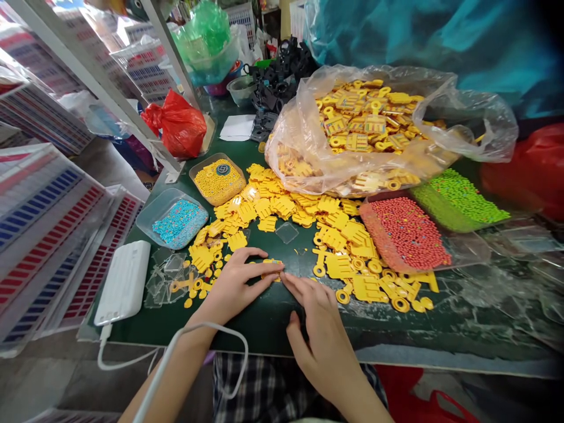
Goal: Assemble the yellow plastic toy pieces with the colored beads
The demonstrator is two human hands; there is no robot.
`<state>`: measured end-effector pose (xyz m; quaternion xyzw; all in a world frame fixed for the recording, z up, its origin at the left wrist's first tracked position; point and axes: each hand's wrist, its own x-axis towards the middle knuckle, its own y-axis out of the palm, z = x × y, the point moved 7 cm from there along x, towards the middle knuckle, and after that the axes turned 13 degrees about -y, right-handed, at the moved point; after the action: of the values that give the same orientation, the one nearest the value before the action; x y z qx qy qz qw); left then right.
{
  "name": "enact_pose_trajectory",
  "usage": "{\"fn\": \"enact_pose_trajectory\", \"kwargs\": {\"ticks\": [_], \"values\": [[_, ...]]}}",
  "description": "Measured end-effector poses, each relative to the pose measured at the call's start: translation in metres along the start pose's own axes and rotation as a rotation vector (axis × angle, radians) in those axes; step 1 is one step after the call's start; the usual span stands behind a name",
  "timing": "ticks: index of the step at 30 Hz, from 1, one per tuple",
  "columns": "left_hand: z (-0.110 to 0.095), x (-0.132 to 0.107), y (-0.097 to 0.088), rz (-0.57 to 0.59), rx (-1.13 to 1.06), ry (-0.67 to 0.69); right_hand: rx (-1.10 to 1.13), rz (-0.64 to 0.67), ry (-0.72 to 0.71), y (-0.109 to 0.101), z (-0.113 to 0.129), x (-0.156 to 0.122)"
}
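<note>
My left hand [240,282] pinches a small yellow plastic piece [272,261] against the green table, thumb on the near side and fingers on the far side. Part of that piece is hidden by the fingers. From the right, my right hand [317,320] touches its end with the fingertips; the fingers are stretched out and the thumb is apart. Beyond the hands spreads a pile of flat yellow plastic pieces [282,202]. More yellow pieces with ring ends [368,288] lie right of my right hand. A clear plastic square [286,233] lies just past the fingers.
Trays of yellow beads [219,179], blue beads [178,222], red beads [405,232] and green beads [469,197] surround the pile. Behind stands a clear bag of yellow parts [365,123]. A white power bank [123,282] sits left, its cable [176,338] crossing my left forearm.
</note>
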<state>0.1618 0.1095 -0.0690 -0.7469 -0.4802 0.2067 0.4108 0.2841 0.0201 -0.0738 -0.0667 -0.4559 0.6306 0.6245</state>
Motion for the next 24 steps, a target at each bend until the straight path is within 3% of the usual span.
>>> {"fn": "enact_pose_trajectory", "kwargs": {"ticks": [8,14,19,24], "values": [[-0.003,0.001,-0.003,0.027,-0.074,-0.009,0.03,0.004,0.024,-0.001,-0.002,0.0],[-0.001,0.003,-0.019,-0.111,-0.122,-0.057,0.096,-0.086,0.027,-0.008,-0.003,-0.001],[-0.006,0.006,-0.011,-0.098,-0.065,-0.038,0.214,-0.289,0.052,-0.045,-0.008,-0.012],[-0.011,0.007,-0.002,0.005,0.002,-0.012,0.04,-0.552,0.222,-0.112,-0.038,-0.033]]}}
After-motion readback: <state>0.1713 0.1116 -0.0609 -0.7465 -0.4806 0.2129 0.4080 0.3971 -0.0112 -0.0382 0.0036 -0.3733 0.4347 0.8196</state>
